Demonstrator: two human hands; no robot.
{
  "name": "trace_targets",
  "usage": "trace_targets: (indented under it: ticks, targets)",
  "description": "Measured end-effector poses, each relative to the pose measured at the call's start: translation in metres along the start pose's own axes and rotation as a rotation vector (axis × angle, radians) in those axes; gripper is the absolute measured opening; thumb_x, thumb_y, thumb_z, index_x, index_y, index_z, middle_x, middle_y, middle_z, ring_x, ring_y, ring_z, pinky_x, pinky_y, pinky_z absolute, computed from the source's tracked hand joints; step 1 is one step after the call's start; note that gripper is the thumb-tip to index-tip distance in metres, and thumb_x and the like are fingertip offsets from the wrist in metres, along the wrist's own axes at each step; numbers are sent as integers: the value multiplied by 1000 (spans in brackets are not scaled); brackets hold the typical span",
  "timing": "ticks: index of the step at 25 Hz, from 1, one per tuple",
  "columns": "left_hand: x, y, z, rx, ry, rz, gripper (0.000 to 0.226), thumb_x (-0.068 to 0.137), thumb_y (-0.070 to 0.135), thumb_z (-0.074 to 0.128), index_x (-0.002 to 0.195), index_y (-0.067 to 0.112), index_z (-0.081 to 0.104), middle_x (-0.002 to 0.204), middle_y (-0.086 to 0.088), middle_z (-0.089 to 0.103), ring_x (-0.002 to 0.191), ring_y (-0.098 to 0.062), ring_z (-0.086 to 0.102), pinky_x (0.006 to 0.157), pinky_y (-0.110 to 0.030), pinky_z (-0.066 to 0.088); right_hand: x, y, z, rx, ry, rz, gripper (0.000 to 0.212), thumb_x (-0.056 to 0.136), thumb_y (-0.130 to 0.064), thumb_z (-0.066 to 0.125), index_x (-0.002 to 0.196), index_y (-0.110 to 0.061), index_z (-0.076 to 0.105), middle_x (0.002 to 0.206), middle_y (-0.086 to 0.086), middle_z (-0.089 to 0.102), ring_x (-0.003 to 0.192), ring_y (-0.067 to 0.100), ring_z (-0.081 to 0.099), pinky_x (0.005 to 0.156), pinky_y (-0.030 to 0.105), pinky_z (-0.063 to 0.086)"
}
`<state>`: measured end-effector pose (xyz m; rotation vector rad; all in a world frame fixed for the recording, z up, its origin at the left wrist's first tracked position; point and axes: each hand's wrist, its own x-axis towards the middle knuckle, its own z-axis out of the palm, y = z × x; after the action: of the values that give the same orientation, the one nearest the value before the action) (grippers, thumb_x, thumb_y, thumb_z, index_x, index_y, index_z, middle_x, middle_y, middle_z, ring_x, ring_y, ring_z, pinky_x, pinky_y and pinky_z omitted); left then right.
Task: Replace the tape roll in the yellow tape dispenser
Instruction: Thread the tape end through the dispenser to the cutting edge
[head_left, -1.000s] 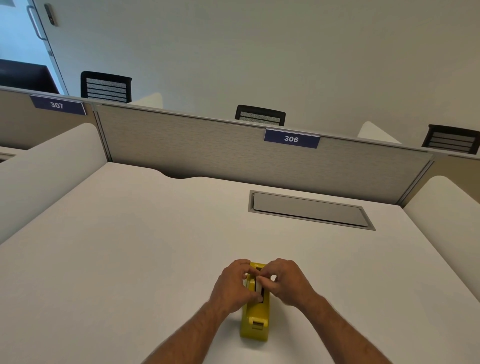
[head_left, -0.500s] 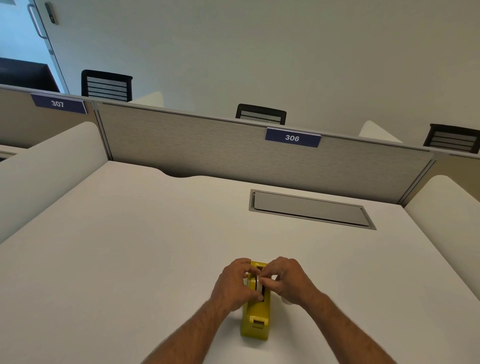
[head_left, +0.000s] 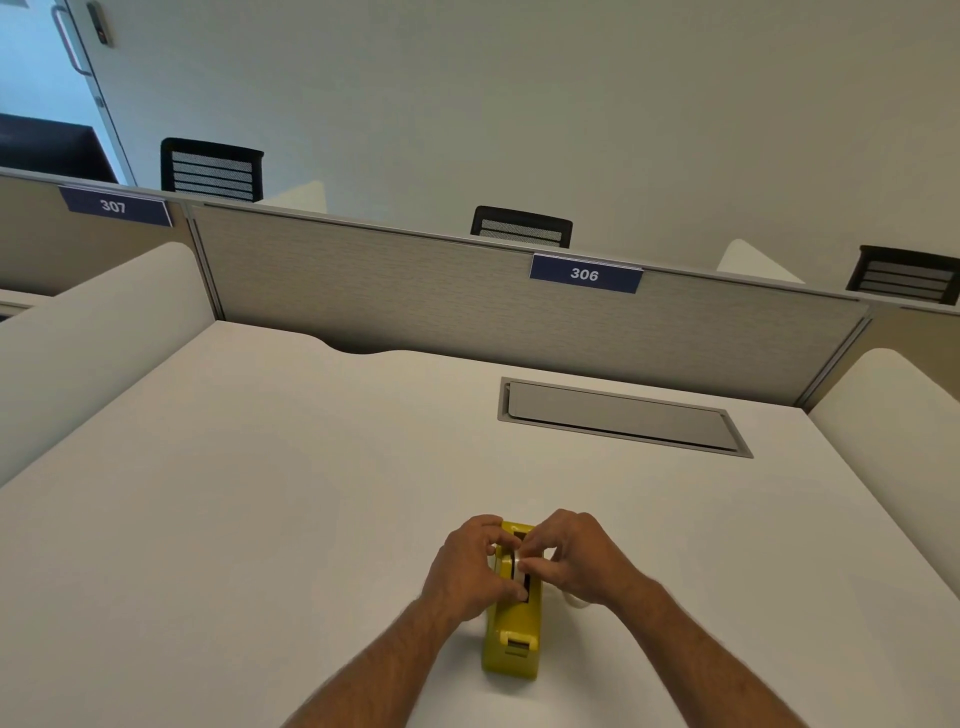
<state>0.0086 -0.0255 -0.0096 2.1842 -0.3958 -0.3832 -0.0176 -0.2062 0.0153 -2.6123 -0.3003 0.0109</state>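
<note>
The yellow tape dispenser (head_left: 511, 642) lies on the white desk (head_left: 260, 493) near its front edge, cutter end toward me. My left hand (head_left: 470, 564) clasps the dispenser's left side, thumb on the edge of the dark slot. My right hand (head_left: 579, 558) reaches in from the right, and its fingertips pinch a small pale tape roll (head_left: 518, 559) at the top of the slot. The left fingertips touch that roll too. Most of the roll is hidden by fingers. A second pale roll (head_left: 574, 600) lies on the desk under my right wrist, mostly covered.
A grey cable hatch (head_left: 623, 415) is set into the desk at the back right. A grey partition (head_left: 415, 301) with a "306" plate closes the far side, and white side panels flank the desk. Black chair backs show beyond the partition.
Both hands stay on the dispenser in nearly the same place. The right hand's fingers have shifted slightly at the top of the slot.
</note>
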Motion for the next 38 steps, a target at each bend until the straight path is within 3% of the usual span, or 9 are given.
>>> trace_targets:
  ticks: [6, 25, 33, 38]
  targets:
    - [0, 1, 0, 2, 3, -9, 60, 52, 36, 91, 107, 35, 67, 139, 12, 46, 107, -9, 55, 88, -27, 51, 3, 2, -1, -29, -15, -29, 15, 82, -39, 71, 94, -32, 76, 93, -13, 75, 86, 6, 59, 75, 31, 54]
    - [-1, 2, -1, -7, 7, -6, 63, 52, 34, 92, 109, 34, 66, 139, 12, 46, 107, -9, 56, 87, -25, 51, 1, 1, 2, -119, -7, -92, 15, 89, -34, 62, 97, -28, 73, 91, -9, 74, 81, 10, 55, 70, 33, 50]
    - [-1, 2, -1, -3, -6, 1, 59, 52, 35, 91, 107, 36, 67, 138, 14, 46, 103, -6, 54, 79, -19, 46, 3, 1, 2, -89, -18, -45, 23, 84, -50, 61, 94, -33, 74, 89, -13, 73, 82, 8, 57, 72, 30, 51]
    - [-1, 2, 0, 17, 5, -7, 61, 53, 37, 91, 109, 35, 67, 140, 13, 45, 105, -7, 54, 85, -22, 48, 4, 0, 4, -104, 17, -47, 19, 85, -45, 65, 96, -33, 75, 89, -13, 74, 83, 8, 56, 72, 30, 51]
